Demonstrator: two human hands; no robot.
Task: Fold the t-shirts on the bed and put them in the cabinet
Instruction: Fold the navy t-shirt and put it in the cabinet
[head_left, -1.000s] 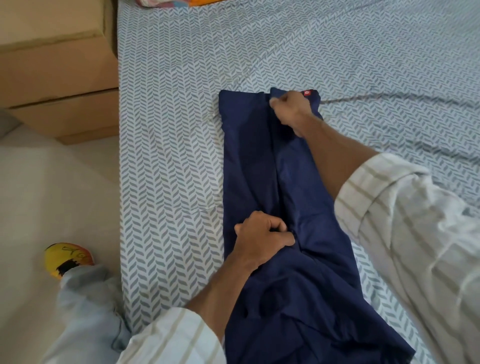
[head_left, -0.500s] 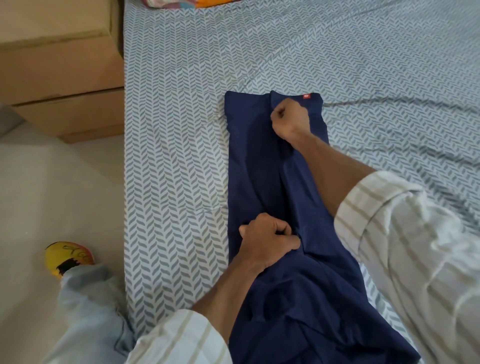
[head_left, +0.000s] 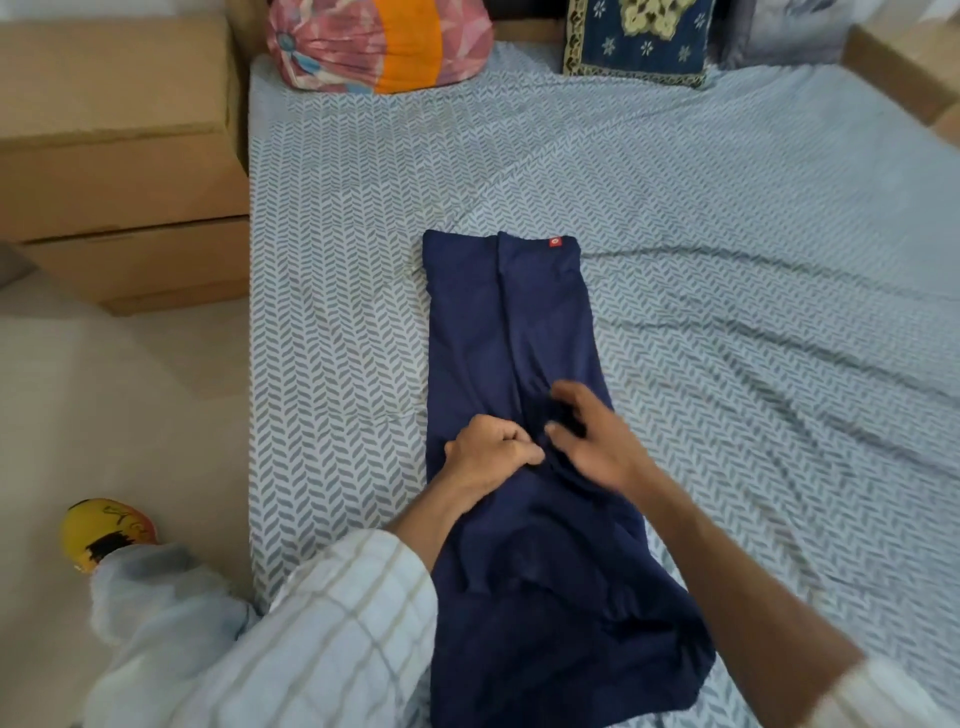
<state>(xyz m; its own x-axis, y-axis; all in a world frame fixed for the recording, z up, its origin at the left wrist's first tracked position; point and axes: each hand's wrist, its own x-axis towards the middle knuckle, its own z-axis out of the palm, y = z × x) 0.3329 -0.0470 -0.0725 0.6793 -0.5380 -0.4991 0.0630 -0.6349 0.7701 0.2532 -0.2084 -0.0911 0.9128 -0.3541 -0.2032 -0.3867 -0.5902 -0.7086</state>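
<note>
A navy t-shirt (head_left: 511, 332) lies as a long narrow strip on the bed (head_left: 727, 218), its sides folded in along a middle seam, a small red tag at the far right corner. Its near end is rumpled and hangs toward me. My left hand (head_left: 491, 452) is curled into a fist at the strip's middle, pinching the cloth by the seam. My right hand (head_left: 592, 436) hovers just right of it over the shirt, fingers spread and blurred, holding nothing.
Cardboard boxes (head_left: 119, 156) stand on the floor left of the bed. A pink-and-orange pillow (head_left: 379, 44) and a dark blue patterned cushion (head_left: 639, 39) lie at the bed's head. A yellow shoe (head_left: 106, 532) shows on the floor at lower left.
My right hand let go of the shirt's far edge and came back to the middle beside my left hand. The left hand kept its grip. The view tilted up, showing the pillows.
</note>
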